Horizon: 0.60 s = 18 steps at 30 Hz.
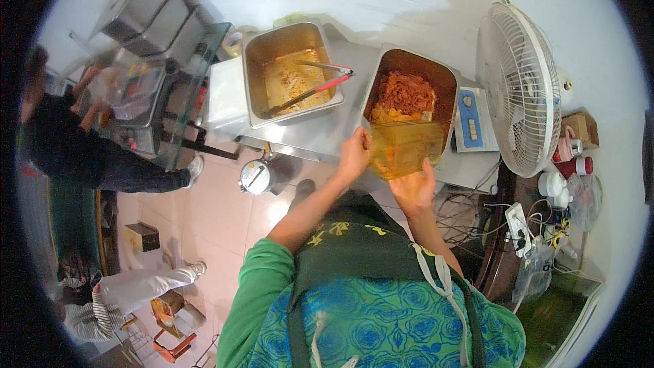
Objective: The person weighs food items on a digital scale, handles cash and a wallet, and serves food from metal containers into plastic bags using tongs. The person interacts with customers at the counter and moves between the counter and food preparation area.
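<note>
Both my hands hold a translucent, yellow-stained plastic container [407,145] at the near end of the right steel pan [453,69]. My left hand [356,152] grips its left side, and my right hand [415,186] supports it from below at the right. Reddish shredded food [406,93] lies in that pan, with orange-yellow pieces [391,114] beside it, close to the container. To the left stands another steel pan [250,87], its inside coated with oily residue. Tongs with red handles [334,82] rest open in it.
A white fan [526,87] stands at the right, near a blue-faced device [470,117] and cables. A lidded metal canister [256,176] is below the steel table's front edge. At the left, a person in dark clothes [66,138] works by a glass panel; another person's leg [153,286] shows lower down.
</note>
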Motion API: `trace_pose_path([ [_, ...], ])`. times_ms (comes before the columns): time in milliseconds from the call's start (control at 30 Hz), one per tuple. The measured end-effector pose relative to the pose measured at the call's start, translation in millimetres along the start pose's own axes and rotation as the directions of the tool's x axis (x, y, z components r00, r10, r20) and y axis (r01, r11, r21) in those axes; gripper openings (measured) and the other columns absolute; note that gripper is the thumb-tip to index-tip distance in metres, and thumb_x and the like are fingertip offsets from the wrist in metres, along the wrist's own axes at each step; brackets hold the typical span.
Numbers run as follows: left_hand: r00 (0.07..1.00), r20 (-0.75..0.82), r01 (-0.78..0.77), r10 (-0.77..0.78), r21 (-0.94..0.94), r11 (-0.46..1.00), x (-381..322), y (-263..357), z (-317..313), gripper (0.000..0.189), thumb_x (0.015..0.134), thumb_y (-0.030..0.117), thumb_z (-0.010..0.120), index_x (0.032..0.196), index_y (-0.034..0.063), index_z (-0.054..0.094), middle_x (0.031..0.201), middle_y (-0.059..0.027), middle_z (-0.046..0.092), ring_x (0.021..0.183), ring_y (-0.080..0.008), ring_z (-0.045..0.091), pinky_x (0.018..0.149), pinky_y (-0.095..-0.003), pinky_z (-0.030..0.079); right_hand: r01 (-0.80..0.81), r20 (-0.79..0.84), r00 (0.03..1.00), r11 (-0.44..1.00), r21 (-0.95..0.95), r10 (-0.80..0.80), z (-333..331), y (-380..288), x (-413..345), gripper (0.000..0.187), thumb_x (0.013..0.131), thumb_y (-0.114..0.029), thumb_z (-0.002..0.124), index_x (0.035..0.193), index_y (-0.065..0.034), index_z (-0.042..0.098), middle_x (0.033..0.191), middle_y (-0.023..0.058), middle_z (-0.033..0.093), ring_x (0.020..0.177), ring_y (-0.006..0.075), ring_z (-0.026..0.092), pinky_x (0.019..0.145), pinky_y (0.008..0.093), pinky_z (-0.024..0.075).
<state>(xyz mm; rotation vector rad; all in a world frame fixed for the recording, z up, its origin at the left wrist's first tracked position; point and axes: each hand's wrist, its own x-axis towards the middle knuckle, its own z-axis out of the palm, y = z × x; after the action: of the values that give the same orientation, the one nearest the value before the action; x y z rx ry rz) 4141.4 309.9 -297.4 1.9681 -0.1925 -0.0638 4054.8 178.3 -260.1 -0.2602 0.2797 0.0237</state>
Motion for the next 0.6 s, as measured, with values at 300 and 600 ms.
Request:
trace_pose_path([
  [300,0.976,0.217,0.011,0.018,-0.133,0.991,-8.3,14.7,7.6,0.014,0.075,0.001,0.055,0.083,0.0039,0.044,0.063,-0.0057,0.048,0.054,-0.0122,0.047,0.051,-0.0295,0.041,0.041,-0.039,0.998,0.965,-0.26,-0.053,-29.5,-43.3,-11.2,0.049,0.091,-0.026,0.049,0.133,-0.0041,0.036,0.135,0.0118,0.043,0.126,0.0277,0.038,0.106,0.0457,0.027],
  [600,0.9,0.422,0.296,-0.112,-0.4,0.868,-35.7,40.1,-20.0,0.021,0.07,-0.004,0.055,0.082,0.0058,0.042,0.063,0.0026,0.039,0.056,-0.0064,0.037,0.05,-0.0233,0.031,-0.213,-0.099,0.977,0.911,-0.353,0.19,-19.2,-37.5,-17.6,0.055,0.088,-0.035,0.05,0.133,-0.0064,0.037,0.132,0.0107,0.046,0.119,0.0263,0.046,0.092,0.0391,0.0402],
])
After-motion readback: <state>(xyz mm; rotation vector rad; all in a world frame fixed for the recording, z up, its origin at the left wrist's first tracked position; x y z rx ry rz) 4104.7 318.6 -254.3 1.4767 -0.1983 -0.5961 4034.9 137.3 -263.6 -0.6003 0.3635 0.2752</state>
